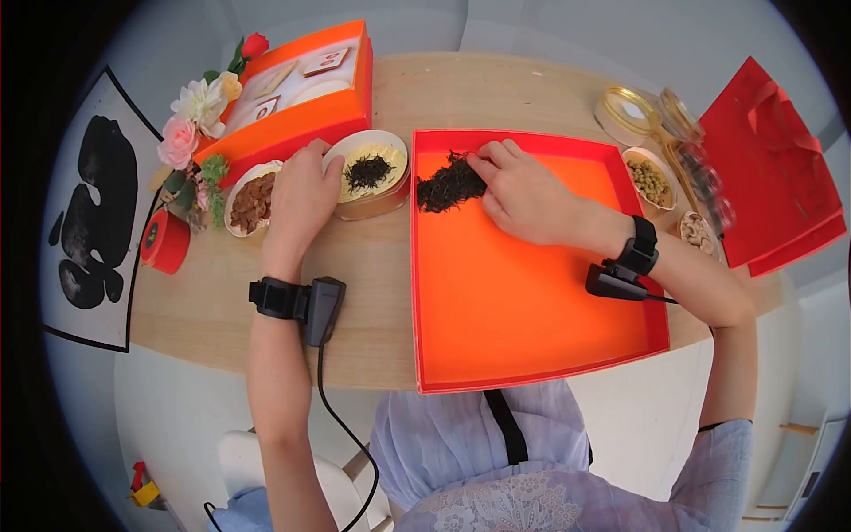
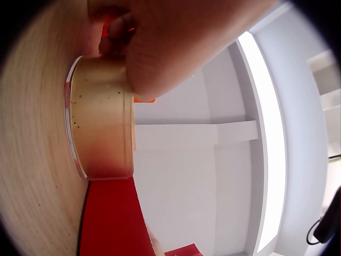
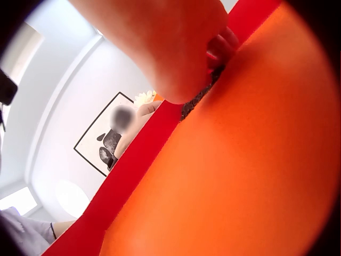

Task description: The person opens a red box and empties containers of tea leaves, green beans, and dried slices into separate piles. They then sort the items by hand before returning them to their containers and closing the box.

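My left hand (image 1: 303,193) holds the rim and side of a round tin (image 1: 362,209) on the table, its thumb by the rim. Dark dry leaves lie on pale contents in this tin. The left wrist view shows the hand (image 2: 176,42) with bent fingers at the end of the tin (image 2: 101,117). Inside a red tray with an orange floor (image 1: 532,301), my right hand (image 1: 532,197) has its bent fingers on a pile of dark leaves (image 1: 439,188) at the back left corner. The right wrist view partly hides the leaves (image 3: 198,100) behind the hand (image 3: 170,48).
Left of the tin are a bowl of brown pieces (image 1: 252,206), an orange box (image 1: 301,80), flowers (image 1: 199,106) and a red container (image 1: 166,241). Right of the tray stand a bowl of green pieces (image 1: 650,182), a bowl of pale nuts (image 1: 696,232), glass jars and a red bag (image 1: 771,177).
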Action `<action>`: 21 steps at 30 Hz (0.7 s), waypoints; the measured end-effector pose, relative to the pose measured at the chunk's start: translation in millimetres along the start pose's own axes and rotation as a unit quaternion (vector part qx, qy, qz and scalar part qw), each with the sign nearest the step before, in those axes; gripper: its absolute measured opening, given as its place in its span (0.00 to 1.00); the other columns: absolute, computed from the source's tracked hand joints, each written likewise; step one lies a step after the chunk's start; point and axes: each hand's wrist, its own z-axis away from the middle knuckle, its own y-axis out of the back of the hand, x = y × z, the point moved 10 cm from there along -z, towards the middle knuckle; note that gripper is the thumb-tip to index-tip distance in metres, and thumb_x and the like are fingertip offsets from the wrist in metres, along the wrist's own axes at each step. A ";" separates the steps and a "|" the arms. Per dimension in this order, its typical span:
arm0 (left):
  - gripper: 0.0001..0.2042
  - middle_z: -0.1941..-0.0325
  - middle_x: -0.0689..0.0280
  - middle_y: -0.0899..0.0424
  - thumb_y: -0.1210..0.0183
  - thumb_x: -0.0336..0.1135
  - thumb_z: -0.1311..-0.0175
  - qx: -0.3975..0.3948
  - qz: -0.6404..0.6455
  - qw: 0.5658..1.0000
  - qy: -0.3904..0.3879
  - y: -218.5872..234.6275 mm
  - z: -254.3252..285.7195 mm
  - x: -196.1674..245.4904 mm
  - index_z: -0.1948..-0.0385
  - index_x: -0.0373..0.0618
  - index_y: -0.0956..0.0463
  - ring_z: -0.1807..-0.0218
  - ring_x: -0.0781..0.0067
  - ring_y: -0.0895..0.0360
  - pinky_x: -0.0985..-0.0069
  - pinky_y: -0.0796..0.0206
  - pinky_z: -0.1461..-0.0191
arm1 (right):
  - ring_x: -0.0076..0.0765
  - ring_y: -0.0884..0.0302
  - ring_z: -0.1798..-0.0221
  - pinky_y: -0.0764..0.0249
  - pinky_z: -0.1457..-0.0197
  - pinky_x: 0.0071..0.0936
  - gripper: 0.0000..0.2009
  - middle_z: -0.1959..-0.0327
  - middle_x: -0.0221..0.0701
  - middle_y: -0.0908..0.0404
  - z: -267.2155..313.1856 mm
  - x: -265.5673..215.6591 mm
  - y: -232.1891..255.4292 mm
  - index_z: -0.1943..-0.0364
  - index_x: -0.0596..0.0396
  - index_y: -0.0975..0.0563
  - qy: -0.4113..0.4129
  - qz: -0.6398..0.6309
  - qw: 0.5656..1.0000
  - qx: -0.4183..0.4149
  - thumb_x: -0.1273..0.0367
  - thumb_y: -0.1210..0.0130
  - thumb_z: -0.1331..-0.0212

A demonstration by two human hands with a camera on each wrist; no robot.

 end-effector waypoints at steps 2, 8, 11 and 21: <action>0.16 0.57 0.42 0.15 0.42 0.39 0.30 -0.005 0.011 1.000 0.002 -1.3 0.2 -1.2 0.54 0.33 0.20 0.50 0.40 0.18 0.55 0.28 0.47 | 0.53 0.29 0.45 0.29 0.37 0.45 0.18 0.53 0.50 0.26 -3.2 -5.1 5.5 0.48 0.73 0.24 0.011 -0.040 0.999 -0.007 0.70 0.49 0.37; 0.16 0.56 0.42 0.15 0.42 0.39 0.30 -0.003 -0.007 1.000 -0.003 -2.1 -0.7 -1.6 0.54 0.33 0.20 0.50 0.39 0.19 0.54 0.29 0.47 | 0.54 0.31 0.39 0.31 0.33 0.45 0.18 0.49 0.50 0.26 -7.5 22.7 0.3 0.46 0.72 0.26 -0.086 -0.053 0.994 -0.049 0.79 0.49 0.42; 0.15 0.57 0.42 0.15 0.42 0.39 0.30 -0.004 -0.003 1.000 0.003 -1.6 -0.2 -1.2 0.55 0.33 0.20 0.50 0.39 0.19 0.54 0.29 0.47 | 0.55 0.29 0.41 0.29 0.34 0.46 0.17 0.52 0.50 0.25 -14.0 14.0 -3.5 0.48 0.72 0.25 -0.064 -0.035 0.997 -0.029 0.81 0.50 0.43; 0.16 0.57 0.42 0.15 0.42 0.40 0.30 -0.007 -0.004 1.000 0.008 -1.2 -0.6 -1.8 0.56 0.33 0.20 0.50 0.40 0.19 0.54 0.29 0.47 | 0.54 0.33 0.33 0.31 0.31 0.42 0.22 0.43 0.48 0.27 -20.1 13.9 -6.8 0.43 0.67 0.25 -0.084 -0.067 0.991 -0.075 0.84 0.51 0.45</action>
